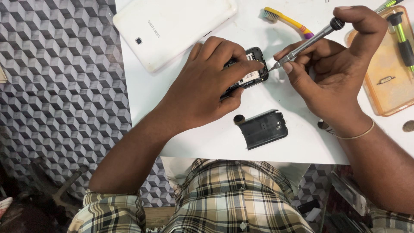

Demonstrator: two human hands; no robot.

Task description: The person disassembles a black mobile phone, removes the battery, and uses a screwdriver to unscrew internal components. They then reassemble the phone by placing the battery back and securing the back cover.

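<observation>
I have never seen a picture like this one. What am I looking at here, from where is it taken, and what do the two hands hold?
There is one picture, taken by a camera worn on the person's head, looking down at their own bare hands over a white table. No machine is involved.

The left hand grips a small black phone with its back open. The right hand holds a thin metal screwdriver, its tip at the phone's edge.

On the table lie a dark back cover, a white tablet face down, a yellow toothbrush, and an orange transparent case with a green-handled tool on it.
</observation>
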